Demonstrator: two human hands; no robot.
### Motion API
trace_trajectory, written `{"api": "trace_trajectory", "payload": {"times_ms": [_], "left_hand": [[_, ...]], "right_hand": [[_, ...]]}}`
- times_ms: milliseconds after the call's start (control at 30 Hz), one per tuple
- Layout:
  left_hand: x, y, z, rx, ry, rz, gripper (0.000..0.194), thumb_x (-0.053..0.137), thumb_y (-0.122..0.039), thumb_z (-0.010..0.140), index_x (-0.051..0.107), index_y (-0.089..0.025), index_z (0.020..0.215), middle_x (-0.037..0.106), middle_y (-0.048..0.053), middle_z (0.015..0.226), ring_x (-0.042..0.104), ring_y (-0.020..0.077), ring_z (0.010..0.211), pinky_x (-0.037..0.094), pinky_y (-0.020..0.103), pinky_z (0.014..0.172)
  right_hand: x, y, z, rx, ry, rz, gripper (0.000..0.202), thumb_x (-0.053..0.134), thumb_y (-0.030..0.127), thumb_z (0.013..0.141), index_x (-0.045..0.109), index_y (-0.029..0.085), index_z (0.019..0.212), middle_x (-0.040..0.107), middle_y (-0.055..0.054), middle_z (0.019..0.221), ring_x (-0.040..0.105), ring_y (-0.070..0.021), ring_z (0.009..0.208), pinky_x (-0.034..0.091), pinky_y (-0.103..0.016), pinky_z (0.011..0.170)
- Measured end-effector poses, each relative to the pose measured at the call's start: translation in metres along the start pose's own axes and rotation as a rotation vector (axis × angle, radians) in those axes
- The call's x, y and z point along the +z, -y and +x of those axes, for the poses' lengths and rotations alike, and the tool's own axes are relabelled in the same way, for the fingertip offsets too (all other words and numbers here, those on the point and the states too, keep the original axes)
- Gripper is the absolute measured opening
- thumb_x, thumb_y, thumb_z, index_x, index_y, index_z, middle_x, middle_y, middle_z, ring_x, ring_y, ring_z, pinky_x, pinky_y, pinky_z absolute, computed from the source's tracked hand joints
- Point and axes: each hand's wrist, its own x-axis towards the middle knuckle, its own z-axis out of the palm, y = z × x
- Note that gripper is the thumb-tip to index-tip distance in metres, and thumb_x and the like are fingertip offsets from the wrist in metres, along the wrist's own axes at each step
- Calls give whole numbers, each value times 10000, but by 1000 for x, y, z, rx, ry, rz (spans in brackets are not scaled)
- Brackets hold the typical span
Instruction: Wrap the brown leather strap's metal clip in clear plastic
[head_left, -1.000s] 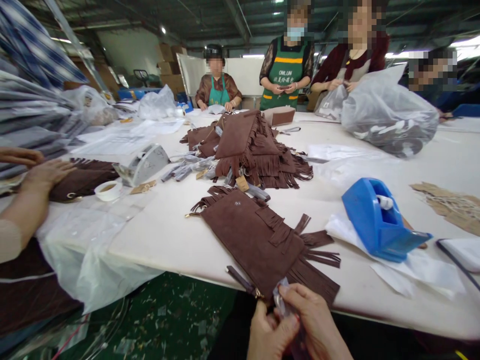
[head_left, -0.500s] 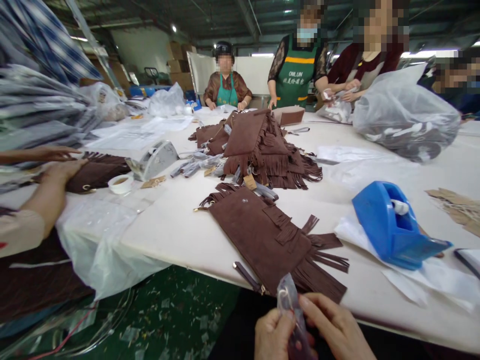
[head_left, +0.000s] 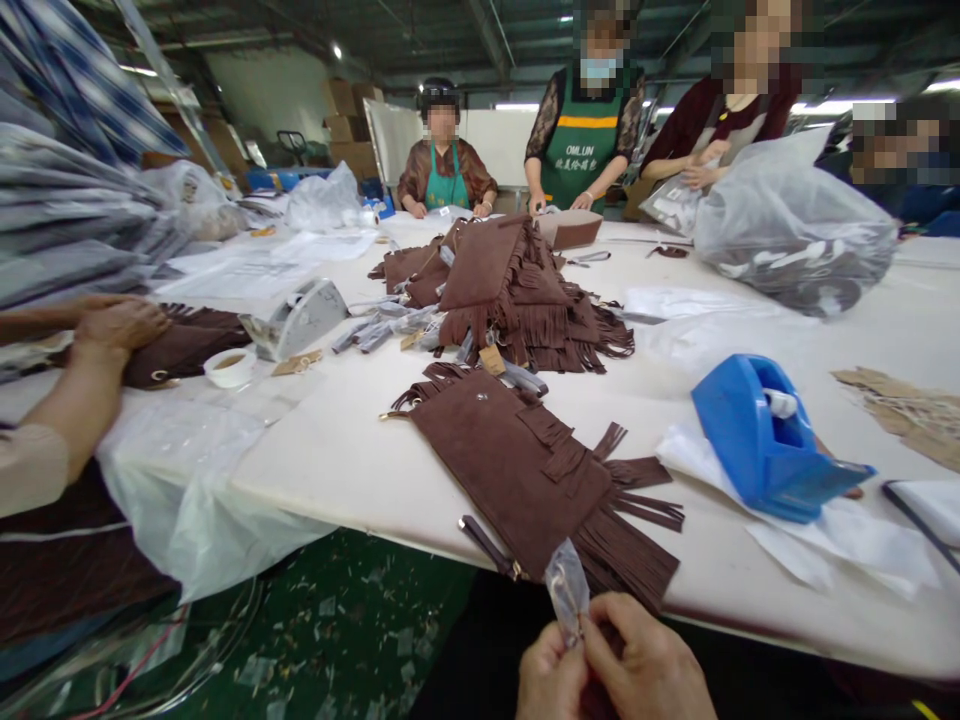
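Note:
At the bottom edge my left hand (head_left: 551,672) and my right hand (head_left: 645,665) pinch a small clear plastic sleeve (head_left: 568,588) that sticks up between the fingers. What is inside it is too small to tell. Just beyond it, a brown fringed suede bag (head_left: 517,470) lies flat on the white table (head_left: 330,470), its dark zipper pull (head_left: 486,545) pointing toward my hands. A pile of the same brown fringed bags (head_left: 517,295) is heaped in the middle of the table.
A blue tape dispenser (head_left: 765,440) sits on white paper at the right. A grey tape dispenser (head_left: 300,318) and a tape roll (head_left: 229,367) are at left, beside a co-worker's hands (head_left: 120,325). Several people stand across the table; one handles a large clear bag (head_left: 795,235).
My hands have shifted a little along the bottom edge while working the plastic sleeve, which now stands more upright. The view has swayed slightly. A co-worker across the table lowered both hands onto it.

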Motion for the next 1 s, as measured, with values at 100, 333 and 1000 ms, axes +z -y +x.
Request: {"api": "trace_trajectory", "payload": {"times_ms": [100, 333, 1000], "left_hand": [[4, 1, 0, 37, -36, -34, 404, 772, -342, 427, 637, -122, 737, 610, 38, 592, 588, 205, 668, 418, 293, 659], [13, -3, -5, 106, -38, -155, 327, 760, -303, 431, 648, -132, 687, 625, 48, 581, 595, 204, 669, 418, 280, 652], [4, -20, -24, 273, -13, 253, 244, 550, -398, 621, 511, -160, 588, 410, -39, 407, 368, 78, 379, 241, 206, 398]], "right_hand": [[0, 1, 0, -77, -35, -183, 151, 473, 279, 765, 543, 234, 639, 614, -2, 614, 599, -178, 578, 382, -250, 495], [-4, 13, 5, -100, -19, -252, 131, 473, 262, 754, 521, 236, 634, 618, 11, 615, 615, -175, 598, 403, -250, 522], [-27, 33, 7, -250, 363, 243, 294, 353, 149, 738, 641, 207, 746, 602, -14, 742, 590, -161, 721, 438, -250, 679]]}}
